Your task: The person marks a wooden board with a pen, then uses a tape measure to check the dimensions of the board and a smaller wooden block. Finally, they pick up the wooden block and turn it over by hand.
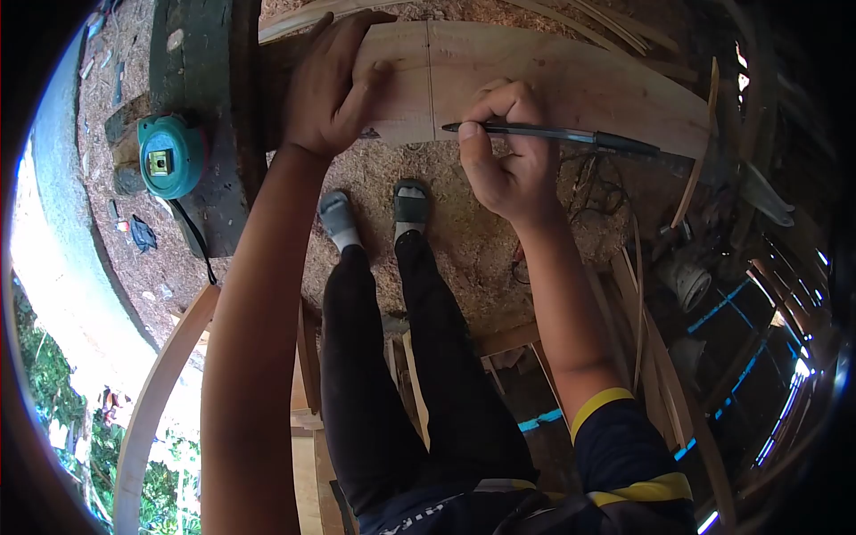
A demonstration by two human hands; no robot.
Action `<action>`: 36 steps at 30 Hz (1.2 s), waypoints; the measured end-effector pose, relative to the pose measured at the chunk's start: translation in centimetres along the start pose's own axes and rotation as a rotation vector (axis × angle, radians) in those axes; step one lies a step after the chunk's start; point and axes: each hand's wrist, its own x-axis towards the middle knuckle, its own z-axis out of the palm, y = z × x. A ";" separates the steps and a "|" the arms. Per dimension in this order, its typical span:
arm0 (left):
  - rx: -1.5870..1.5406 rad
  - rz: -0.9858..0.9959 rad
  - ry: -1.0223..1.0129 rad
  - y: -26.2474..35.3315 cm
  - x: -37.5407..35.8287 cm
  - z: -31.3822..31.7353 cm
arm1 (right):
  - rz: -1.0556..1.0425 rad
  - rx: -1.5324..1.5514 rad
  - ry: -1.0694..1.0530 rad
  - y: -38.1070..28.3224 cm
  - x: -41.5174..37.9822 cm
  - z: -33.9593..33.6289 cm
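A wide, pale wooden board [571, 76] lies crosswise before me, with a dark line drawn across it near its left part. My left hand [332, 85] rests on the board's left end, thumb spread away from the fingers. In my right hand [510, 147] a black pen [557, 134] is pinched between thumb and fingers. Its tip points left, right by the drawn line at the board's near edge. To the left of my left hand, a teal tape measure [169, 159] sits on a dark, thick wooden bench [201, 62].
Wood shavings cover the ground [374, 165] around my sandalled feet [410, 201]. Thin wood strips [615, 27] lie beyond the board. A curved wooden piece [147, 419] stands at lower left, and more timber [664, 383] leans at lower right.
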 end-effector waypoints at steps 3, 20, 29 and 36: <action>-0.031 -0.079 -0.019 1.3 -0.1 -0.2 | 0.201 0.001 0.002 -0.2 -1.1 0.5; -0.007 -0.067 0.102 -1.7 -2.0 1.2 | 0.160 0.008 0.044 0.4 -1.0 1.4; -0.026 -0.071 0.012 0.0 -0.7 0.5 | 0.218 0.126 0.079 0.0 -1.0 1.5; -0.037 -0.006 0.017 -0.2 -0.2 0.1 | 0.195 0.051 0.088 0.4 -0.7 1.1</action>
